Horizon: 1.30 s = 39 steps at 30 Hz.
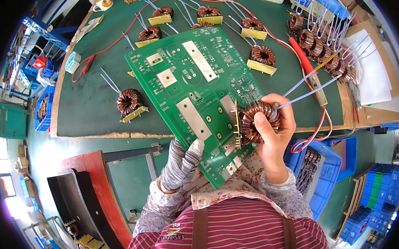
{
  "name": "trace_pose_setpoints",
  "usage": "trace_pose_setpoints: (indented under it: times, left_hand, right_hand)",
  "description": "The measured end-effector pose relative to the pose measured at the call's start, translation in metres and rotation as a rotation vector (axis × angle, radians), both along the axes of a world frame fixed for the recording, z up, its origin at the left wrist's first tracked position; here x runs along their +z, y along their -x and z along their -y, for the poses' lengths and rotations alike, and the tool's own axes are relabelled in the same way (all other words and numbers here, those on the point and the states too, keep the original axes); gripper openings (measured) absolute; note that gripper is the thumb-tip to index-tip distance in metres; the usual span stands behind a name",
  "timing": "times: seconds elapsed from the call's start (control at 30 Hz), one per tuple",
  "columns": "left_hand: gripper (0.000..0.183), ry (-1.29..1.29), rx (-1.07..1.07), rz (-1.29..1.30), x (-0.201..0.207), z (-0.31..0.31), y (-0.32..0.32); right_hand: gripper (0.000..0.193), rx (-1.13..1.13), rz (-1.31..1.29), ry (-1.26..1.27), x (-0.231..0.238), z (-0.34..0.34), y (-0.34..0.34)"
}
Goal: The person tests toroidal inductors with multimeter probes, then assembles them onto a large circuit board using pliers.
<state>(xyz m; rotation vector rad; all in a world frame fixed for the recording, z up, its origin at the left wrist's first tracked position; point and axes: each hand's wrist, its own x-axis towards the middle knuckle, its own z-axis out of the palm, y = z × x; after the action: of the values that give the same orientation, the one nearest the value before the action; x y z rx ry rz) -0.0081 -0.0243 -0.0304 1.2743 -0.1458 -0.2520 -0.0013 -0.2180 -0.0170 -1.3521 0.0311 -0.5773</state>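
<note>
Head camera: worn on the person's head; wide fisheye, facing down and forward;
Striped shirt (244,229): bottom of the frame, close below the lens;
Circuit board (193,104): centre, near;
Table (90,117): upper half, farther off;
Rim: edges bend; black corners

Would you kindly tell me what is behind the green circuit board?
A copper coil peeks past the top edge of the circuit board and a yellow sliver past its left, with dark green mat around. Whatever the board fully covers cannot be seen.
</note>
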Motion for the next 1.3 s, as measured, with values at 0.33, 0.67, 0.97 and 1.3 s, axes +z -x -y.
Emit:
trace_pose_setpoints:
  times: [0.33, 0.67, 0.97, 1.3]
  left_hand:
    - [0.020, 0.052, -0.022, 0.031, 0.001, 0.004, 0.002]
    - [0.019, -0.005, -0.052, 0.047, -0.003, 0.001, 0.004]
    - [0.026, -0.180, -0.071, 0.203, 0.013, 0.001, 0.004]
    - [0.011, -0.033, -0.090, 0.091, -0.002, 0.003, 0.000]
  right_hand:
    - [0.034, -0.043, 0.060, 0.076, -0.002, 0.000, 0.007]
    - [0.036, -0.083, 0.093, 0.144, 0.000, 0.000, 0.010]
    - [0.032, -0.140, 0.222, 0.657, 0.031, -0.016, 0.004]
    - [0.031, 0.024, 0.122, 0.685, 0.032, -0.016, 0.004]
